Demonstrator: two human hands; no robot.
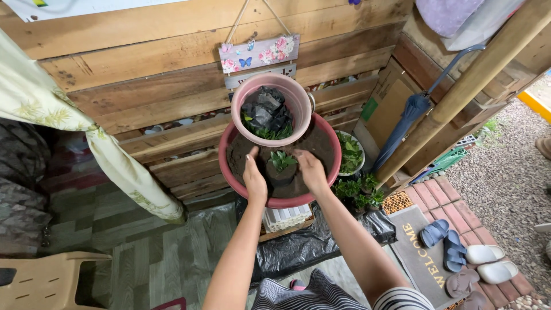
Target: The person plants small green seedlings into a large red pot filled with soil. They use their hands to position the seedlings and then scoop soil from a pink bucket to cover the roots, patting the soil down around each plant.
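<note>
Biggest risk here, I reckon: the seedling (282,160) tips or its stem gets crushed if either hand presses the soil (321,146) too hard, and the pink pot (298,103) perched on the far rim of the basin (287,201) could slide. Seedling stands mid-basin, right between the left hand (254,178) and right hand (310,170). Both grips are loosely cupped, fingers down on soil, pinching nothing.

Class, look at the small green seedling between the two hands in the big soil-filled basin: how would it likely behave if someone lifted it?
The seedling looks floppy and fragile: thin leaves, no woody stem showing. The dark soil clump under it would probably crumble, since it seems loose between the left hand and right hand. It is likely light, being tiny beside the red basin.
</note>
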